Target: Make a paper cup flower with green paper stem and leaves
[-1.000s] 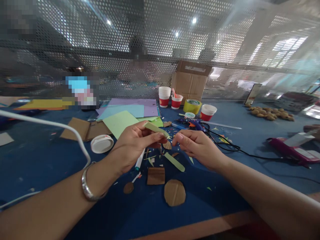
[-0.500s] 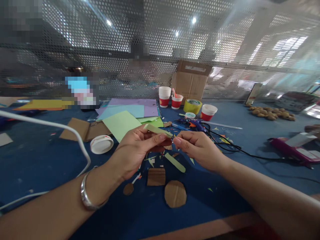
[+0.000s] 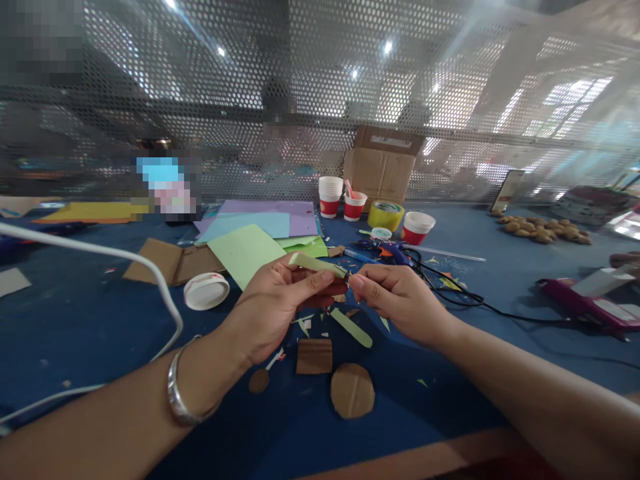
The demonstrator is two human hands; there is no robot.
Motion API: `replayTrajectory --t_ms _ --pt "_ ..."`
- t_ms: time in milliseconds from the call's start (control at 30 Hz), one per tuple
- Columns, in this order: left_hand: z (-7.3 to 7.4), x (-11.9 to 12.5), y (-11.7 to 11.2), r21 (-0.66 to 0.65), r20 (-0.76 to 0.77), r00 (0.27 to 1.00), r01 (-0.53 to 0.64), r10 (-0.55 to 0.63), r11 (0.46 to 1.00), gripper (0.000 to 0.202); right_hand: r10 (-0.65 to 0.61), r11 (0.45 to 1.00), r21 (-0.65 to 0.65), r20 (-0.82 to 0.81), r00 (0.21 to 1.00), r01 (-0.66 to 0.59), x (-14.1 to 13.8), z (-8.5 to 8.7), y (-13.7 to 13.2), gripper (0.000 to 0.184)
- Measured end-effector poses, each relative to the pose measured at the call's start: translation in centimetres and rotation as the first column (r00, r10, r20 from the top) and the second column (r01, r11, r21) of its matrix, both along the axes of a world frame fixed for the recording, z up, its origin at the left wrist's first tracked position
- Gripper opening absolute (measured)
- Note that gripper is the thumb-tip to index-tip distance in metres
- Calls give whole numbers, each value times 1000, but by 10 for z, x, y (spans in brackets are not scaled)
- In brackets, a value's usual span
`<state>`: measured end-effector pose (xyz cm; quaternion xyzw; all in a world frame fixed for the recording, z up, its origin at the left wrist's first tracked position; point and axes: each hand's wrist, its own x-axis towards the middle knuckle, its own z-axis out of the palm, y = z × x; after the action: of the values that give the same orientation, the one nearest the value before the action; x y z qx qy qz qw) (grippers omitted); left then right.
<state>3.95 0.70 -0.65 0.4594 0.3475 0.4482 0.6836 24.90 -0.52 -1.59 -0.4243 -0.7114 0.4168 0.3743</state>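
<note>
My left hand (image 3: 280,293) is closed on a pale green paper strip (image 3: 316,263), pinching it between thumb and fingers above the table. Beside the strip's right end, my right hand (image 3: 395,293) is closed in a pinch; whatever it grips there is too small to make out. Below the hands lies another pale green strip (image 3: 353,328) with a rounded end. Nearer to me are a brown cardboard square (image 3: 314,357), a round cardboard disc (image 3: 353,391) and a small brown disc (image 3: 259,381).
Coloured paper sheets (image 3: 250,250) and a white paper cup (image 3: 206,291) lie to the left. Behind the hands stand red-and-white cups (image 3: 330,198), a yellow tape roll (image 3: 385,217) and a blue glue gun (image 3: 393,251) with a black cord. A purple glue gun (image 3: 585,307) rests at right.
Both hands keep nearly the same pose around the strip, with only a slight shift at the right fingertips. The whole view has moved slightly.
</note>
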Motion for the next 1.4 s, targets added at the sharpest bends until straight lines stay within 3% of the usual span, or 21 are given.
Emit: replayTrajectory --t_ms 433,700,1100,1400 --pt "2 0 -1 28 -65 998 5 -3 1000 27 -26 998 59 67 997 22 1 2 1 53" --pt "3 -1 0 -26 19 999 -50 51 998 25 -60 995 90 84 995 53 0 4 1 49" --pt "4 1 -3 -48 68 997 -31 34 998 26 -67 991 125 114 991 53 -1 5 0 49" --pt "4 2 -3 -62 38 999 -34 37 997 28 -69 990 128 123 990 53 -1 5 0 49"
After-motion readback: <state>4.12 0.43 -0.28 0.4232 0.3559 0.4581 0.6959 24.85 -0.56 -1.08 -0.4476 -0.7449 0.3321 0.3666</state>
